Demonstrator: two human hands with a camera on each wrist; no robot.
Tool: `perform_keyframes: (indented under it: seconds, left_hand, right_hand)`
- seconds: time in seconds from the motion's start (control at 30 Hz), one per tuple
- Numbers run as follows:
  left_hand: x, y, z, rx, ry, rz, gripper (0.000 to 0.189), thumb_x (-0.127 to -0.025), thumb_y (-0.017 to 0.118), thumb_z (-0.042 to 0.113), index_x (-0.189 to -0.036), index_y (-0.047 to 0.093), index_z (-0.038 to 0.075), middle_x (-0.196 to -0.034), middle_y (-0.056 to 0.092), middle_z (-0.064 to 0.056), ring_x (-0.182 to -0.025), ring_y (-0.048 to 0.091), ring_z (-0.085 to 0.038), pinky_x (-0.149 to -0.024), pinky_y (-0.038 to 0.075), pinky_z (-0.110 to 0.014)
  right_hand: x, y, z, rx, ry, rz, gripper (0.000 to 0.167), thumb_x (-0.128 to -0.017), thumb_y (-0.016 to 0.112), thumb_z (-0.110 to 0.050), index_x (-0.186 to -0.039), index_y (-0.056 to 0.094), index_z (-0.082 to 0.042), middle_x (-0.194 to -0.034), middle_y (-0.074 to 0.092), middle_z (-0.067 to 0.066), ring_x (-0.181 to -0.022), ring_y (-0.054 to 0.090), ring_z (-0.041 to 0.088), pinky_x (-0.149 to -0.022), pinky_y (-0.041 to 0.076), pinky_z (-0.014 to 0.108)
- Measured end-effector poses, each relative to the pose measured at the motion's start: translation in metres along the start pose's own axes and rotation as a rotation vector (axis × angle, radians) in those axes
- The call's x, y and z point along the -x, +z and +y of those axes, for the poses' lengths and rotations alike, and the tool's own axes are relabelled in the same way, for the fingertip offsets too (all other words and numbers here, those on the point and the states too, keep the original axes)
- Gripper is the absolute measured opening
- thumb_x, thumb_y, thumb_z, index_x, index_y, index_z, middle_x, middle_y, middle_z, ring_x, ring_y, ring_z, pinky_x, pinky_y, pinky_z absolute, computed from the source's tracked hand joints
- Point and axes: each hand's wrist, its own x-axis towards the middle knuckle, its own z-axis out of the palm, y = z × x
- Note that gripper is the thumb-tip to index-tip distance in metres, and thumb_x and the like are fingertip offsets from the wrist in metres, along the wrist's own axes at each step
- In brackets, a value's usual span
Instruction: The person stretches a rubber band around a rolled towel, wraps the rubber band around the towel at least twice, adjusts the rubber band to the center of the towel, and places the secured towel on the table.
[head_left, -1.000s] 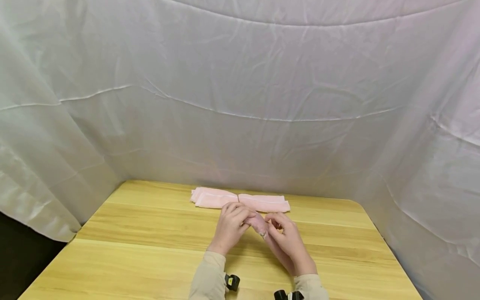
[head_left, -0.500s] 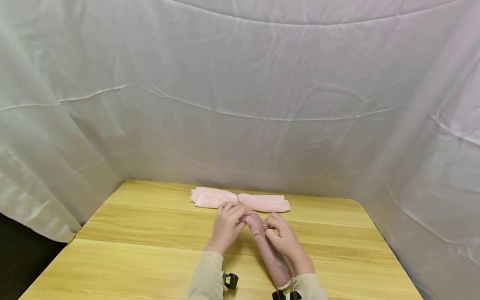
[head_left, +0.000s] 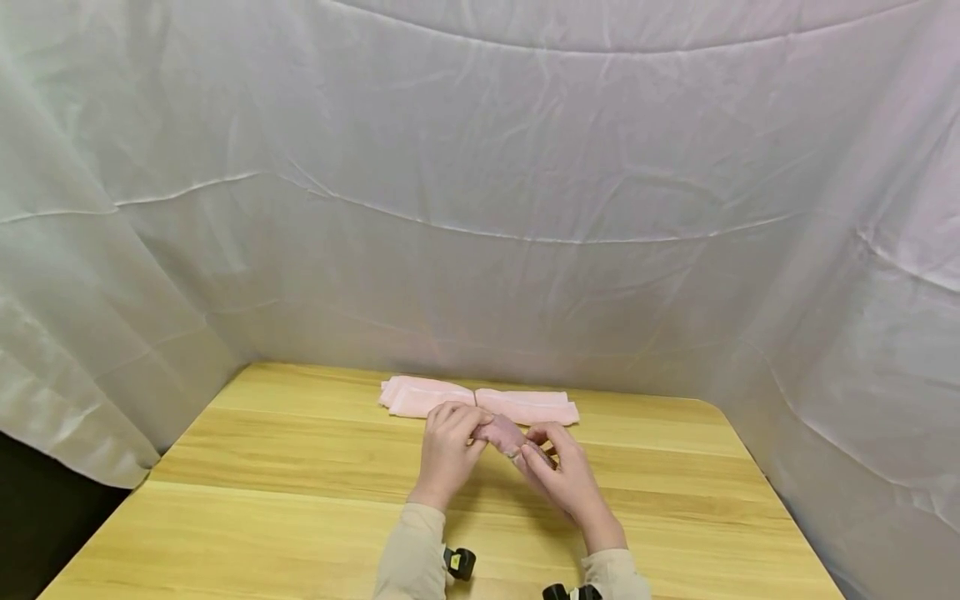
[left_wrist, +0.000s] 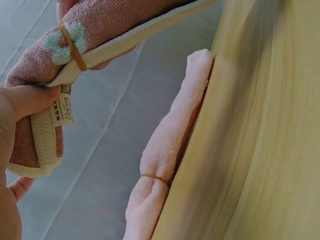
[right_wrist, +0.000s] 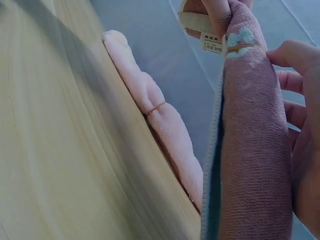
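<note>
A mauve rolled towel (head_left: 501, 432) is held above the table between the two hands. My left hand (head_left: 447, 446) grips one end, where the towel bends over; a small white label (left_wrist: 65, 109) hangs beside the thumb. A brown rubber band (left_wrist: 73, 47) runs round the towel across a pale green patch. In the right wrist view my right hand (right_wrist: 302, 100) has its thumb at this band, with the fingers curled behind the towel. The right hand (head_left: 566, 475) partly covers the towel's lower length in the head view.
A pale pink rolled towel (head_left: 427, 396), also cinched by a rubber band (left_wrist: 155, 177), lies along the back of the wooden table (head_left: 300, 467). Grey-white curtains (head_left: 480, 208) enclose the back and sides. Black wrist cameras (head_left: 460, 564) sit at the sleeves.
The mauve towel's near end first swung into sight left of the right forearm, then back behind it. Both hands shifted slightly left, still at the towel.
</note>
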Motion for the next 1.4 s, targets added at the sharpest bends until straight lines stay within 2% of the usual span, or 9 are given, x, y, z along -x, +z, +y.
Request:
perform_keyframes:
  seconds: [0.17, 0.3, 0.4, 0.53, 0.73, 0.87, 1.03, 1.2, 1.4]
  left_hand:
    - [0.000, 0.001, 0.001, -0.009, -0.002, 0.022, 0.025, -0.067, 0.084, 0.007, -0.084, 0.069, 0.016, -0.087, 0.073, 0.004, -0.088, 0.062, -0.018, -0.087, 0.048, -0.042]
    - [0.000, 0.003, 0.000, -0.017, 0.001, 0.035, 0.028, -0.064, 0.084, 0.004, -0.084, 0.069, 0.016, -0.086, 0.073, 0.003, -0.087, 0.062, -0.018, -0.085, 0.048, -0.041]
    - [0.001, 0.004, 0.000, -0.023, 0.010, 0.040, 0.028, -0.064, 0.085, 0.004, -0.084, 0.069, 0.015, -0.086, 0.073, 0.003, -0.086, 0.061, -0.018, -0.083, 0.048, -0.040]
    - [0.002, 0.006, 0.000, -0.013, 0.017, 0.004, 0.027, -0.066, 0.084, 0.005, -0.085, 0.068, 0.016, -0.087, 0.072, 0.003, -0.088, 0.060, -0.018, -0.082, 0.048, -0.039]
    - [0.001, 0.004, 0.004, -0.014, 0.004, -0.126, 0.034, -0.066, 0.083, 0.008, -0.095, 0.071, 0.019, -0.096, 0.071, 0.005, -0.097, 0.059, -0.017, -0.088, 0.047, -0.040]
    - [-0.001, 0.002, 0.007, -0.025, -0.015, -0.272, 0.042, -0.067, 0.083, 0.014, -0.107, 0.071, 0.023, -0.107, 0.070, 0.007, -0.106, 0.058, -0.018, -0.096, 0.044, -0.042]
    - [-0.002, 0.002, 0.010, -0.006, -0.070, -0.437, 0.050, -0.072, 0.083, 0.033, -0.119, 0.067, 0.026, -0.119, 0.068, 0.006, -0.114, 0.055, -0.019, -0.103, 0.039, -0.045]
    - [-0.003, 0.001, 0.012, 0.026, -0.125, -0.498, 0.052, -0.074, 0.079, 0.046, -0.121, 0.066, 0.027, -0.123, 0.068, 0.004, -0.117, 0.054, -0.022, -0.104, 0.037, -0.047]
    - [-0.002, 0.002, 0.013, 0.013, -0.181, -0.535, 0.047, -0.077, 0.078, 0.043, -0.118, 0.067, 0.024, -0.122, 0.068, 0.004, -0.113, 0.058, -0.022, -0.100, 0.041, -0.048]
  right_hand:
    - [0.000, -0.001, -0.003, -0.027, 0.143, -0.067, 0.028, -0.086, 0.072, -0.027, -0.113, 0.063, -0.023, -0.104, 0.064, -0.005, -0.092, 0.058, 0.010, -0.072, 0.051, 0.023]
    - [-0.001, 0.001, -0.003, 0.003, 0.183, -0.104, 0.043, -0.083, 0.075, -0.031, -0.123, 0.062, -0.022, -0.112, 0.068, 0.000, -0.100, 0.062, 0.015, -0.080, 0.053, 0.028]
    - [-0.001, 0.001, -0.003, 0.056, 0.200, -0.116, 0.041, -0.082, 0.075, -0.031, -0.120, 0.065, -0.021, -0.113, 0.071, 0.000, -0.099, 0.064, 0.015, -0.083, 0.053, 0.031]
    - [-0.001, 0.000, -0.003, 0.100, 0.216, -0.102, 0.031, -0.083, 0.075, -0.029, -0.112, 0.069, -0.020, -0.103, 0.073, 0.000, -0.085, 0.063, 0.011, -0.074, 0.051, 0.028]
    - [0.000, -0.004, 0.000, 0.194, 0.137, -0.057, 0.027, -0.082, 0.075, -0.020, -0.108, 0.071, -0.015, -0.100, 0.073, 0.003, -0.085, 0.065, 0.015, -0.073, 0.052, 0.031]
    - [0.001, -0.006, 0.006, 0.251, 0.059, -0.032, 0.028, -0.080, 0.077, -0.012, -0.107, 0.071, -0.010, -0.102, 0.073, 0.006, -0.093, 0.067, 0.022, -0.081, 0.055, 0.040]
    - [0.001, -0.008, 0.010, 0.314, -0.043, 0.011, 0.029, -0.076, 0.080, -0.009, -0.104, 0.072, -0.010, -0.100, 0.073, 0.006, -0.094, 0.067, 0.023, -0.081, 0.055, 0.041]
    - [0.000, -0.006, 0.011, 0.379, -0.161, 0.060, 0.031, -0.072, 0.084, -0.009, -0.101, 0.073, -0.013, -0.098, 0.074, 0.004, -0.093, 0.068, 0.024, -0.080, 0.056, 0.042]
    - [-0.002, -0.001, 0.010, 0.431, -0.170, 0.071, 0.030, -0.072, 0.084, -0.015, -0.100, 0.074, -0.016, -0.099, 0.073, 0.000, -0.094, 0.067, 0.026, -0.081, 0.052, 0.048]
